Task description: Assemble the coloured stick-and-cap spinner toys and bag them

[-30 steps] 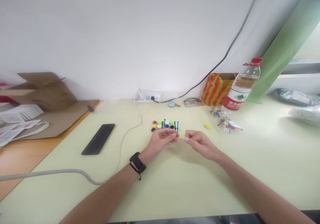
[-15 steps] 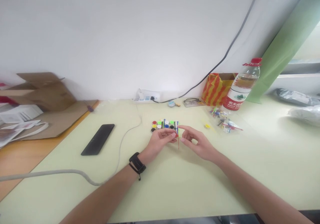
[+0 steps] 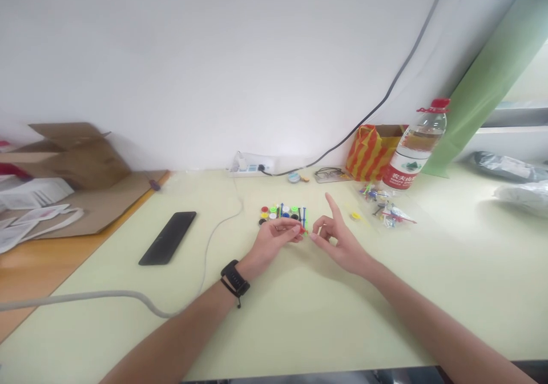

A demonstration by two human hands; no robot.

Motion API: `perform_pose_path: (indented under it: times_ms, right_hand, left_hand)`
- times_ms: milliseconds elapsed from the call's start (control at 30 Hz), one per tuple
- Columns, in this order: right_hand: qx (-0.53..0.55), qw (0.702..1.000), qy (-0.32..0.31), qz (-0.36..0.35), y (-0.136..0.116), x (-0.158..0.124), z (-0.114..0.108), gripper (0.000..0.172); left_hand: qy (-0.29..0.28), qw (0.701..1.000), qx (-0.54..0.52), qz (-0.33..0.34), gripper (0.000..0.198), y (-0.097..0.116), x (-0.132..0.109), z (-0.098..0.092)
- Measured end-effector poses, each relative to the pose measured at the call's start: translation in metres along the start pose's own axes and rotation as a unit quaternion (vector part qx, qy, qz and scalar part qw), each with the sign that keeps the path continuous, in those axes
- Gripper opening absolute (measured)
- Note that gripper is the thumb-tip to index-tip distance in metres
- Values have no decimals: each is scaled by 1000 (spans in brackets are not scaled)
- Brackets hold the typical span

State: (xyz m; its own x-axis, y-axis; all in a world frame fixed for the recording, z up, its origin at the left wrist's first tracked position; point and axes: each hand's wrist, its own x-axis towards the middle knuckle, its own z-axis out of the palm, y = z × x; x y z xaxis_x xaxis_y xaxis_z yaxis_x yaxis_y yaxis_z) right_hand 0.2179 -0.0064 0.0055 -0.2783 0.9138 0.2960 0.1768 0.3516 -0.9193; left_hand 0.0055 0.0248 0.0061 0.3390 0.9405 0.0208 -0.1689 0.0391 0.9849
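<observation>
My left hand point(image 3: 274, 238) pinches a small red plastic piece point(image 3: 303, 230) between thumb and fingers; its exact kind is too small to make out. Close to its right side is my right hand point(image 3: 340, 241), index finger stretched up and away, thumb pointing at the red piece and the other fingers curled. It appears to hold nothing. Just beyond the left hand lie several small coloured wheels point(image 3: 273, 209), partly covered by my fingers. Beside these, thin blue rods point(image 3: 304, 215) lie on the table.
A yellow wheel point(image 3: 355, 217) and plastic bags of small coloured parts point(image 3: 391, 217) lie to the right. Behind them stand a water bottle point(image 3: 409, 156) and a striped bag point(image 3: 368, 153). A black phone point(image 3: 168, 238), a grey cable point(image 3: 137, 296) and cardboard point(image 3: 85, 201) are on the left.
My right index finger has lifted from beside the red piece and now points up. The thin red stick that hung below the left fingertips no longer shows there. My left hand stays in place.
</observation>
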Motion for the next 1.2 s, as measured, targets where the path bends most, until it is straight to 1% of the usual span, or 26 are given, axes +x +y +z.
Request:
perform_pose_path:
  times_ms: [33,67,100,133,200,233,267,300,400,433,500,567,667,800,900,1033,1067,1100,1133,1167,1200]
  right_hand:
    - [11,1000,9,10,0,1,0,81]
    - [21,999,14,20,0,2,0,64]
    - [29,999,7,32,0,3,-1,43]
    - [38,998,-9,43,0,3,-2,35]
    - [58,995,-45,61,-2,4,-4,60]
    - [65,994,-55,68,-3,5,-4,66]
    - [69,994,-52,71,-3,5,-5,67]
    - [72,994,-39,72,-4,5,-5,62]
    - [69,996,10,51,-6,6,-3,36]
    - [69,997,23,38,-6,6,-2,30]
    - [63,997,37,15,-6,6,0,24]
    - [42,998,39,0,-4,5,3,24]
    - [3,1000,25,-9,-2,4,7,31]
    - [-38,999,-6,-17,0,2,9,30]
    - [-56,998,-2,-34,1,1,8,39]
    - [-32,999,27,-32,1,1,6,66]
    - [-16,999,35,-24,0,1,5,68]
    - [-1,999,39,-15,-1,1,4,64]
    - [9,999,35,-7,-3,1,3,54]
    - [13,1000,22,-2,-6,1,1,37]
    - [14,1000,4,-2,-8,2,-1,29]
  left_hand:
    - [2,1000,-3,4,34,0,0,0]
    - [4,1000,-6,9,34,0,0,0]
    - [7,1000,-9,13,34,0,0,0]
    - [11,1000,-10,17,33,0,1,0]
    - [18,1000,-12,22,33,-1,1,0]
    - [20,999,-11,22,32,-1,1,-1]
    - [21,999,-11,22,32,-1,2,-1]
    - [21,1000,-10,21,32,-2,2,-1]
    - [16,1000,-7,15,34,-2,1,0]
    - [14,1000,-5,13,34,-1,1,0]
    - [8,1000,-2,11,35,0,0,2]
    - [-2,1000,4,11,35,1,-1,3]
    - [-18,1000,11,11,35,2,-3,4]
    - [-21,1000,17,15,35,3,-4,4]
    - [-16,1000,13,12,36,3,-3,3]
    - [-7,1000,5,0,36,2,-2,2]
    - [-5,1000,6,-3,36,2,-2,2]
    - [-4,1000,6,-5,36,2,-2,2]
    - [-2,1000,8,-6,37,1,-2,2]
    - [0,1000,11,-7,37,1,-2,2]
    - [1,1000,14,-8,37,1,-1,2]
